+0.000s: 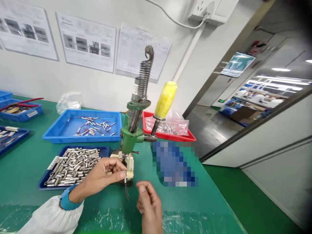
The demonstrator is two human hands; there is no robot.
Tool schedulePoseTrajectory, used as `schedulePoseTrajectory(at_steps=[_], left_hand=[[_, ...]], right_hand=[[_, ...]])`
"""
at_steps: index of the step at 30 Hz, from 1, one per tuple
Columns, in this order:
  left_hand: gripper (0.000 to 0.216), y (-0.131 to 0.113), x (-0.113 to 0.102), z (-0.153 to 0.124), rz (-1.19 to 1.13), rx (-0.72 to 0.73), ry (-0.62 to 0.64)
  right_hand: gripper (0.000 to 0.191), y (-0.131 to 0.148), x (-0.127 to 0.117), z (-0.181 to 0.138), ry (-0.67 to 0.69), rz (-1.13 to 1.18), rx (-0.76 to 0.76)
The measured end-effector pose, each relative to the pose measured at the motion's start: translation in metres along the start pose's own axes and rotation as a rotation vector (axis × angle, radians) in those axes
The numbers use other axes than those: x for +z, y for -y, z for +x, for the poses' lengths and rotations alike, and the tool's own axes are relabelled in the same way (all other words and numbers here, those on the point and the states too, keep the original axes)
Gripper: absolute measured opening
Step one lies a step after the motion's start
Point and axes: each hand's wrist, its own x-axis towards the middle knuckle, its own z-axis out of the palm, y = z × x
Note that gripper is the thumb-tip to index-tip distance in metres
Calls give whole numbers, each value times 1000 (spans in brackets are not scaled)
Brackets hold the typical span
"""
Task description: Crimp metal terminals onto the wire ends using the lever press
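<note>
My left hand (103,174) pinches a small part with thin red and green wires (126,190) hanging from it, right at the white base of a green hand press (130,138). The press has a tall spring (144,78) and a lever with a yellow grip (165,100). My right hand (149,203) hovers just below and to the right of the wires, fingers loosely curled, nothing visible in it.
A dark blue tray of small metal tubes (70,165) lies left of the press. Behind it is a blue tray of wired parts (83,126). A red tray with plastic bags (169,128) stands behind the press. The green table's edge (219,195) drops off to the right.
</note>
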Motion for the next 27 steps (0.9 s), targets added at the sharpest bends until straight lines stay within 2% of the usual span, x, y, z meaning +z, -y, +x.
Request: schedulePoseTrajectory(at_steps=[4, 7, 10, 16, 22, 27], left_hand=[[32, 9, 20, -1, 17, -30, 30], [34, 16, 25, -3, 7, -44, -23], [42, 22, 28, -9, 29, -50, -81], [35, 41, 38, -25, 291, -9, -160], [22, 60, 48, -35, 626, 78, -32], [18, 61, 51, -37, 726, 109, 77]], right_hand=[[42, 11, 16, -5, 159, -161, -86], [43, 9, 17, -2, 111, -170, -111], [42, 3, 12, 1, 71, -117, -73], [43, -5, 5, 6, 21, 9, 18], [42, -9, 6, 8, 2, 7, -3], [41, -11, 5, 7, 6, -25, -20]])
